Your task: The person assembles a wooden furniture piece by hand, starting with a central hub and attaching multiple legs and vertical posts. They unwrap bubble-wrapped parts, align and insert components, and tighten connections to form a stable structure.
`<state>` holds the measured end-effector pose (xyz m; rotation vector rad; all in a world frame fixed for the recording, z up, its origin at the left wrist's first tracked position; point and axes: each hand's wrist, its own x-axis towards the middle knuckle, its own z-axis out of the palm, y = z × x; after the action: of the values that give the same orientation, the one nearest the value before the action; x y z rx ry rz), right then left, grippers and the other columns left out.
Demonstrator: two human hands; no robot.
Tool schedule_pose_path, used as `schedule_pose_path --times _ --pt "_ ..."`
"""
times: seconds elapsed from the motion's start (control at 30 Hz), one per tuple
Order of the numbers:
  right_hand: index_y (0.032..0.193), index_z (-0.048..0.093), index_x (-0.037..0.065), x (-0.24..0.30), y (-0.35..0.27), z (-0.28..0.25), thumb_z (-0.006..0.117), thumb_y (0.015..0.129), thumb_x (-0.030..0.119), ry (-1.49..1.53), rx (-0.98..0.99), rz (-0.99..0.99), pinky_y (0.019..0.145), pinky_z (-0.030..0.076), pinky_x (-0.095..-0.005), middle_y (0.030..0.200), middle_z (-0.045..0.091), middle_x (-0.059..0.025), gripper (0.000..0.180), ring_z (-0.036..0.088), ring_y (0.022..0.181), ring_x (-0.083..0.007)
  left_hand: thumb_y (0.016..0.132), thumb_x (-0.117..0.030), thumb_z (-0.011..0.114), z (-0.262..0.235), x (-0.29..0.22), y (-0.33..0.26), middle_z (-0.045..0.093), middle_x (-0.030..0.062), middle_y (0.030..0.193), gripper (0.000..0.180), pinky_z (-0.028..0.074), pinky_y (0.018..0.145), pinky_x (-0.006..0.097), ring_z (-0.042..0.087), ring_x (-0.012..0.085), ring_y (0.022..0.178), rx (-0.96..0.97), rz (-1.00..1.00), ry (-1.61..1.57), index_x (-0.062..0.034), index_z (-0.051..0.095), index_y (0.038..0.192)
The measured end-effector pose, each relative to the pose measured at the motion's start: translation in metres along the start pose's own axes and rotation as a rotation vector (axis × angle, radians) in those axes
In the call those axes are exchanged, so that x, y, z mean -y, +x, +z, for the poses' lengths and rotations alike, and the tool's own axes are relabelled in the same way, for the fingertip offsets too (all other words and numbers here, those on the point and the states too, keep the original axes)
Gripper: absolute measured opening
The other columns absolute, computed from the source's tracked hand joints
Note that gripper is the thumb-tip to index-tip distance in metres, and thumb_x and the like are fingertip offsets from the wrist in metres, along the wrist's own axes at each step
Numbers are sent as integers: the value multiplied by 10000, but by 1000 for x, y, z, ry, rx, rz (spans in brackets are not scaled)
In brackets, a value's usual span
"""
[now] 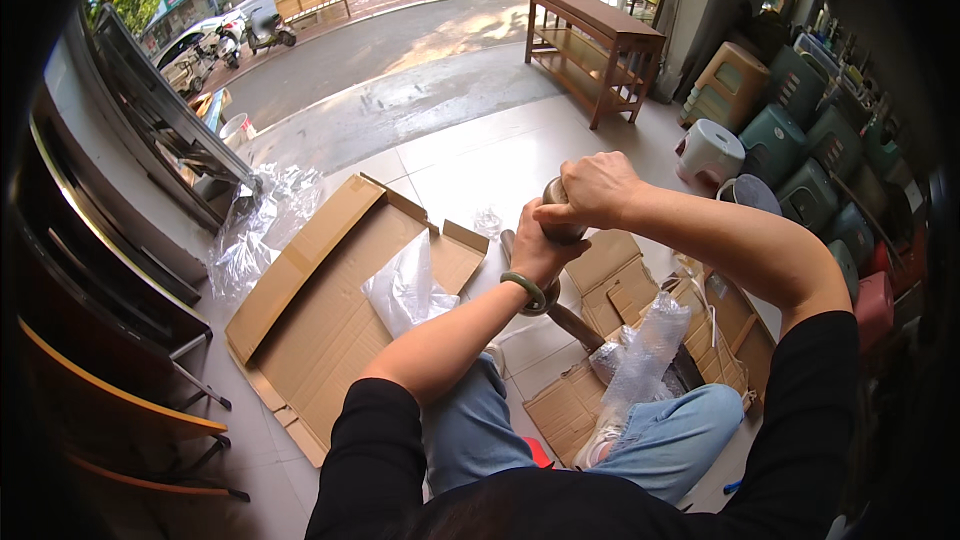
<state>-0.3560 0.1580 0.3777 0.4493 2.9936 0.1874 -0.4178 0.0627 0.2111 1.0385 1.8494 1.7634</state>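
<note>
Where the two grips meet: the left hand [545, 252] and the right hand [600, 183] sit stacked on one dark-brown cylinder [566, 233], held out beyond the bent knees [690, 425].
Left grip: closed round the cylinder's lower part, with a green bangle [522, 282] at that wrist.
Right grip: wrapped about it higher up, the top end showing beside the fingers.
Brown pole [575, 324]: slants down past the left wrist; from where I stand, I cannot tell whether it joins the cylinder.
Bubble wrap [655, 340]: crumpled near the pole's lower end, over flattened cardboard [560, 400].
Open carton [325, 360]: lying on the person's left, a white plastic bag [405, 285] at its inner side.
Right wall: green stools [773, 145] crowd together, a white stool [710, 152] beside them.
Doorway: a brown shelved table [598, 25] faces the street.
</note>
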Motion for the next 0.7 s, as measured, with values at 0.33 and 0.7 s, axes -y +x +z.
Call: schedule_pose_path --times 0.33,0.7 --pt "1096 644 3 5 8 -3 726 704 521 145 88 -1 755 551 -432 922 705 -212 654 693 873 -347 626 -191 853 -38 -5 26 581 122 1246 885 498 961 368 601 232 1106 430 43 17 -48 366 1350" --pt "1153 630 66 -13 7 -6 733 678 530 124 153 -327 751 550 -414 974 678 -202 672 680 878 -365 606 -125 854 -34 -4 22 612 96 1132 760 487 970 386 588 226 1104 392 93 -103 -43 474 1258"
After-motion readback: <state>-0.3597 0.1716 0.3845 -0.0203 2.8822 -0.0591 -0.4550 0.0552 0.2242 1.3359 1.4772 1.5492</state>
